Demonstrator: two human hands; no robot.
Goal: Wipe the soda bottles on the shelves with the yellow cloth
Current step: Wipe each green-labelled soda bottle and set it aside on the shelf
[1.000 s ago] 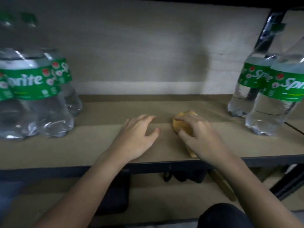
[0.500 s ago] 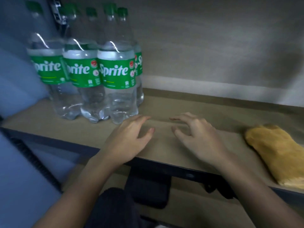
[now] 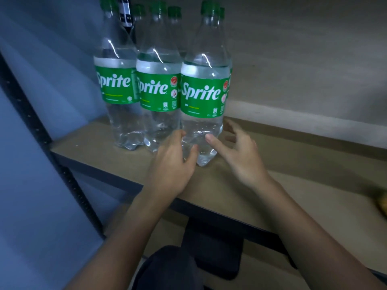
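Both hands advanced from bare brown shelf board to nearest clear plastic Sprite bottle with green label, front right of cluster; left hand and right hand flank its base, fingers spread, gripping nothing; yellow cloth at far right edge

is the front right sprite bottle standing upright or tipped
Upright: the front right bottle stands on its base on the shelf, green cap on top.
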